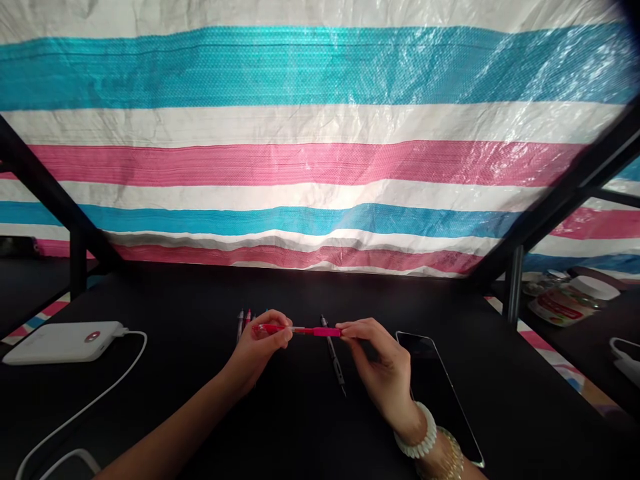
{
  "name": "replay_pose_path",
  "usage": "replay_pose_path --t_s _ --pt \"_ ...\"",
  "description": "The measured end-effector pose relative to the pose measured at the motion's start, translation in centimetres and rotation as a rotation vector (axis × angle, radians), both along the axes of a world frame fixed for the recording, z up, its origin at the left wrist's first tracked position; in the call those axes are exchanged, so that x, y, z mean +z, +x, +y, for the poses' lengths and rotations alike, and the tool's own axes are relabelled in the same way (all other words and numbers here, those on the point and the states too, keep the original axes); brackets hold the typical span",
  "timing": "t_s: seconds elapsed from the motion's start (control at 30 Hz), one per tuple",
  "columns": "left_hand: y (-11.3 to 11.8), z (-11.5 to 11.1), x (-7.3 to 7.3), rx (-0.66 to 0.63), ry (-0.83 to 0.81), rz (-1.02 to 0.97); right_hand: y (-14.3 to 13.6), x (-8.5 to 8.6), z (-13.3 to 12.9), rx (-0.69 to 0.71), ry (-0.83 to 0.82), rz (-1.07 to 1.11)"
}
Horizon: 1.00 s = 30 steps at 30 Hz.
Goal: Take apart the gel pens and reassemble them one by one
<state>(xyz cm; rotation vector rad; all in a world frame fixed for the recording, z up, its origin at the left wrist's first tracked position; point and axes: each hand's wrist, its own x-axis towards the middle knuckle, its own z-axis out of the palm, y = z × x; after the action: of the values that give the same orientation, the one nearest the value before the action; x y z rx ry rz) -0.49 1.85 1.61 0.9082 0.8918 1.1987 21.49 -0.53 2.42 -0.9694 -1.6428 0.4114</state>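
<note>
A pink-red pen (326, 331) lies level in the air between my two hands. My left hand (265, 343) pinches its red end, and my right hand (377, 360) pinches the pink end between thumb and fingertips. A clear stretch shows along its middle, beside the left fingertips. Below and behind it, a grey-black pen (334, 360) rests on the black table (295, 427), its tip toward me. Several other pens (241, 323) lie partly hidden behind my left hand. White and gold-coloured bracelets circle my right wrist.
A smartphone (440, 387) lies beside my right hand, partly under the wrist. At left sits a white power bank (60, 343) with a white cable (115, 387). Black frame bars slope up on both sides before a striped sheet (320, 160). A jar (567, 303) stands far right.
</note>
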Motion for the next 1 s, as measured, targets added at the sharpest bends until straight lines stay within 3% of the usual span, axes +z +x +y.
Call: replay_pose_path --t_s 0.4,0.6,0.8,1.0 --pt "0.05 -0.17 -0.27 -0.019 0.008 0.03 -0.06 0.05 -0.25 0.036 0.053 -0.051" --pt "0.06 -0.14 -0.13 -0.022 0.016 -0.026 -0.18 -0.25 -0.09 0.002 -0.059 -0.105" --pt "0.06 -0.21 -0.36 -0.04 0.074 -0.042 -0.06 -0.14 -0.2 0.053 -0.208 -0.186" --pt "0.22 -0.15 -0.11 0.018 0.031 -0.053 -0.41 -0.82 -0.03 0.085 -0.254 -0.129"
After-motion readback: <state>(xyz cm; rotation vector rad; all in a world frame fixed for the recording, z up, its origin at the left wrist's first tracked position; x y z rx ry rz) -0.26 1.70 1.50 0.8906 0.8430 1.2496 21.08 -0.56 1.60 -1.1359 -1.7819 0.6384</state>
